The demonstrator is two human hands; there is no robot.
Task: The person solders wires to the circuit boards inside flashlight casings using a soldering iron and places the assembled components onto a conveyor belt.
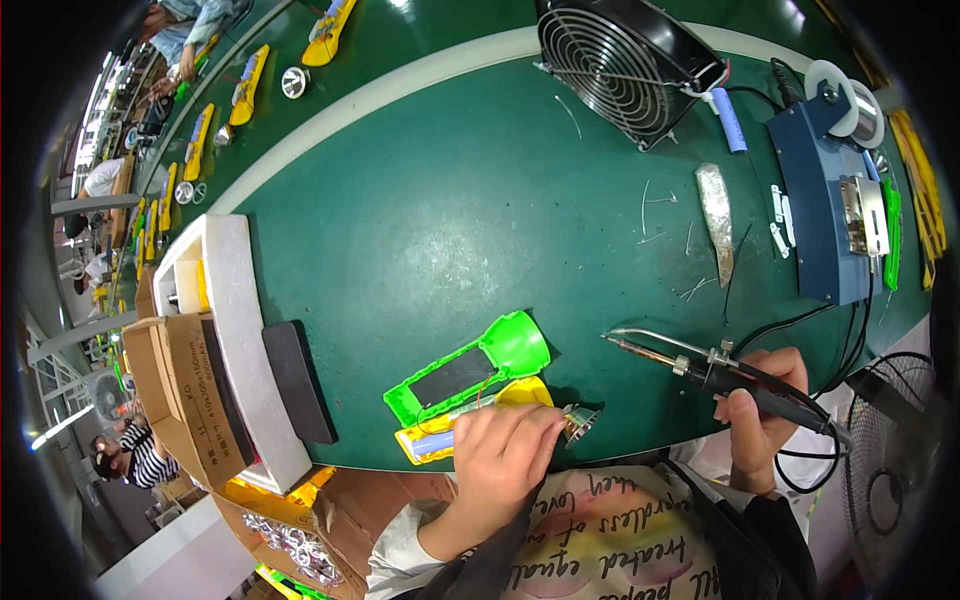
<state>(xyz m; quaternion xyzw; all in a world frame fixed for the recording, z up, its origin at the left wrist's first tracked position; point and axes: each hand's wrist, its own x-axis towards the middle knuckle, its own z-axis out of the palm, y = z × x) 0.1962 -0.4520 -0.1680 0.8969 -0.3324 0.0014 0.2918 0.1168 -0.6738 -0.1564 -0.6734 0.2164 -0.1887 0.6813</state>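
My right hand (765, 405) grips a soldering iron (715, 372) by its black handle, with a thin metal solder-feed tube (650, 334) alongside. Its tip points left, above the green mat and apart from the other parts. My left hand (503, 450) is closed, pinching a small silver lamp reflector (580, 423) at its fingertips. Under that hand lies a yellow flashlight half-shell (520, 393) with a blue battery cell (432, 446) inside; the hand hides its middle. Just beyond it, a green flashlight half-shell (518, 345) lies with its hollow side up. A thin red wire runs between them.
A black fan (615, 70) stands at the back. At right are a blue solder-feeding machine (815, 210), a solder spool (860, 112) and a metal scraper-like strip (714, 215). A white foam box (265, 350) and cardboard box (190, 400) stand left. Yellow shells line the far belt; people work beyond.
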